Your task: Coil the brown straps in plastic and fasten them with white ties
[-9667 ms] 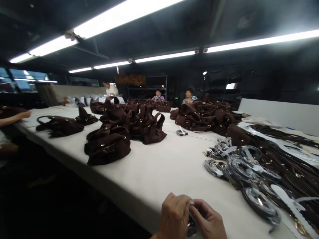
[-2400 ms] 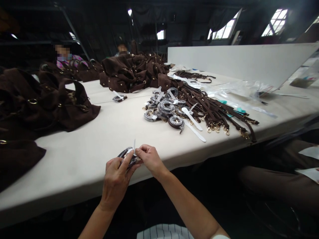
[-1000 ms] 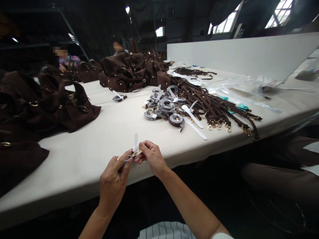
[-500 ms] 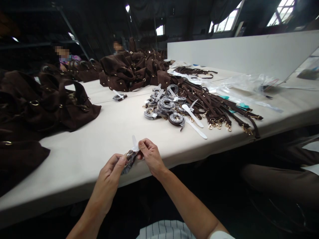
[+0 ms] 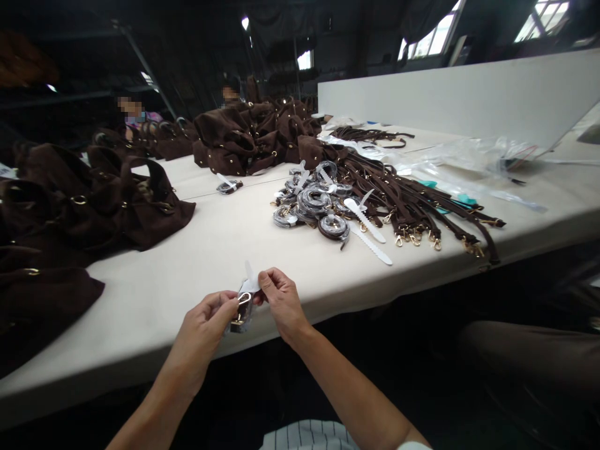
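Note:
Above the table's front edge, a coiled brown bag strap (image 5: 242,315) in clear plastic wrap hangs between my hands, its gold clasp showing. My left hand (image 5: 210,315) pinches the strap from the left side. A white toothed strip (image 5: 249,281) sticks up from the coil, and my right hand (image 5: 281,300) is closed on it where it meets the strap. Behind them lies a heap of wrapped strap coils (image 5: 314,199), with loose white strips (image 5: 364,220) at its right edge. Unwrapped brown straps with gold clasps (image 5: 412,209) spread out beyond it.
Brown handbags (image 5: 150,206) crowd the left side, and more are piled at the back (image 5: 234,137). One wrapped coil (image 5: 229,185) lies apart. Clear plastic bags (image 5: 487,159) rest before a white board (image 5: 445,97). Two people (image 5: 135,115) are across the table.
The wrapped strap has tipped more upright between my hands, and its gold clasp now faces me more. Both hands keep their hold. The view has shifted slightly.

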